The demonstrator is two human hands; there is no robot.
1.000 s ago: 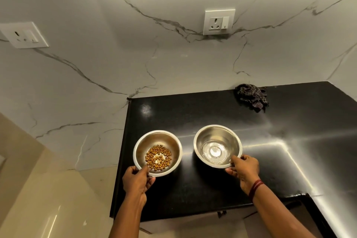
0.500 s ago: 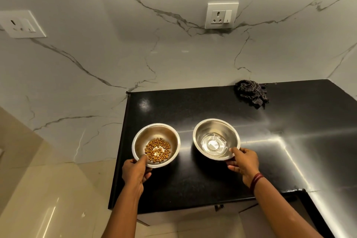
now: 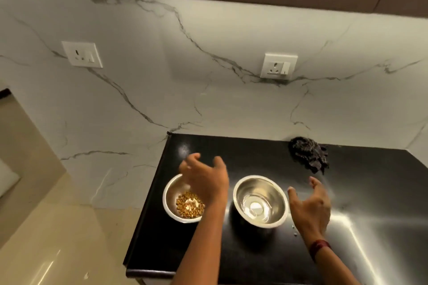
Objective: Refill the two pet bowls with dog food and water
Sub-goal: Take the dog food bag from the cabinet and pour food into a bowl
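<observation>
Two steel bowls stand side by side on the black counter [image 3: 254,257]. The left bowl [image 3: 172,196] holds brown dog food kibble [image 3: 188,205]. The right bowl [image 3: 260,201] holds a little clear water. My left hand [image 3: 203,178] hovers above the left bowl with loose, spread fingers, holding nothing and hiding part of the rim. My right hand [image 3: 311,206] is raised to the right of the water bowl, fingers relaxed and apart, touching nothing.
A crumpled dark cloth [image 3: 309,156] lies at the back of the counter by the marble wall. Two wall sockets [image 3: 279,66] sit above. The counter's left edge drops to a beige floor [image 3: 46,238]. A few droplets lie near my right wrist.
Both hands have let go of the bowl rims and lifted up and forward. The camera has tilted upward, showing the cabinet underside. The bowls stay where they were set.
</observation>
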